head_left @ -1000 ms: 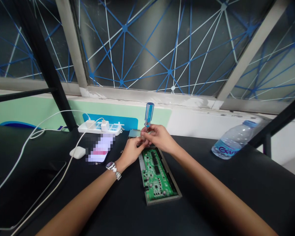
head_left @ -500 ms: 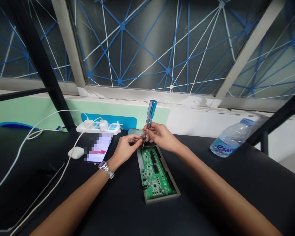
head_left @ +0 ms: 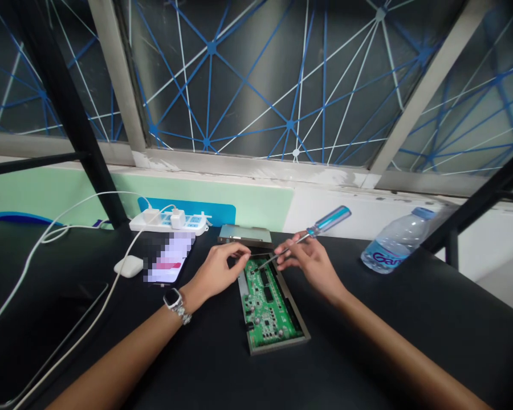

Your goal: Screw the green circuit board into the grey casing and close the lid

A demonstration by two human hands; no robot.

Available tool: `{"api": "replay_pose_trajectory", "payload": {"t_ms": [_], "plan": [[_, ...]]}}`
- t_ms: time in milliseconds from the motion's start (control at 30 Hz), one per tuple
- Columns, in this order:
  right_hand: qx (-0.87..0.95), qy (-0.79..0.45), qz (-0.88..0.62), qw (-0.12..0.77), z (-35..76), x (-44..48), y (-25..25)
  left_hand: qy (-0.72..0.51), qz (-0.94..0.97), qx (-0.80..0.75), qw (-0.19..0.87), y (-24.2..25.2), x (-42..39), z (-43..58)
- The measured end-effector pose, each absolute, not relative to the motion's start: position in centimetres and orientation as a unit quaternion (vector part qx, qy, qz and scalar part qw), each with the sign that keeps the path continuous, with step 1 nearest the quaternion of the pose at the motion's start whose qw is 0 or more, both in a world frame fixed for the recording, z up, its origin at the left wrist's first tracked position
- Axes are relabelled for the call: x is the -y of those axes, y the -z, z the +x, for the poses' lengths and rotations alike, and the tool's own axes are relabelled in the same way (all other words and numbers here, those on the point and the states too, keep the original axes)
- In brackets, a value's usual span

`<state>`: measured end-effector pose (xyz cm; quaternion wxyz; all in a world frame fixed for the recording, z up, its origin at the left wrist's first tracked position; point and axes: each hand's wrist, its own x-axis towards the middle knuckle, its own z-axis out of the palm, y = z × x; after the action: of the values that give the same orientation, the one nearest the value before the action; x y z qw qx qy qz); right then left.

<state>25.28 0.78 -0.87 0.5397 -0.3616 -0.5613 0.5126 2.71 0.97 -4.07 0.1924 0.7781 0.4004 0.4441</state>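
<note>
A green circuit board [head_left: 268, 303] lies in a shallow grey metal case [head_left: 300, 324] on the black table. My right hand [head_left: 308, 259] grips a blue-handled screwdriver [head_left: 320, 225], which leans far to the right with its tip on the board's far end. My left hand [head_left: 220, 267], a watch on its wrist, pinches at the board's far left corner; what the fingertips hold is too small to see. A grey metal plate [head_left: 244, 233] lies just behind the case.
A phone [head_left: 169, 261], a white earbud case [head_left: 128, 265] and a white power strip [head_left: 167, 222] with chargers and cables sit at the left. A water bottle [head_left: 395, 245] lies on its side at the right. A window ledge and black frame bars stand behind.
The screwdriver has swung from upright to leaning far right, its tip down on the board. My right hand moved right and lower. My left hand stayed at the board's far corner.
</note>
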Motion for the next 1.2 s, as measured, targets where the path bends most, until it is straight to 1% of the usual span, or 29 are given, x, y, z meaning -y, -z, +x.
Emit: {"api": "replay_pose_trajectory", "payload": {"t_ms": [200, 333, 567, 800, 967, 1200], "plan": [[0.447, -0.557, -0.361, 0.6, 26.2, 0.8, 3.1, -0.357, 0.831, -0.393, 0.165, 4.2, 0.5, 2.5], [0.419, -0.566, -0.354, 0.616, 26.1, 1.2, 3.3, -0.338, 0.843, -0.387, 0.16, 4.1, 0.4, 2.6], [0.419, -0.57, -0.343, 0.618, 26.1, 1.3, 3.7, -0.356, 0.839, -0.371, 0.177, 4.3, 0.3, 2.9], [0.421, -0.602, -0.338, 0.588, 25.8, 1.7, 3.6, -0.39, 0.822, -0.374, 0.179, 4.1, 0.5, 3.2], [0.408, -0.593, -0.338, 0.607, 26.0, 1.5, 3.4, -0.412, 0.815, -0.369, 0.176, 3.8, 0.3, 2.9], [0.4, -0.603, -0.34, 0.601, 25.9, 1.6, 3.8, -0.402, 0.817, -0.37, 0.185, 3.8, 0.3, 2.8]]}}
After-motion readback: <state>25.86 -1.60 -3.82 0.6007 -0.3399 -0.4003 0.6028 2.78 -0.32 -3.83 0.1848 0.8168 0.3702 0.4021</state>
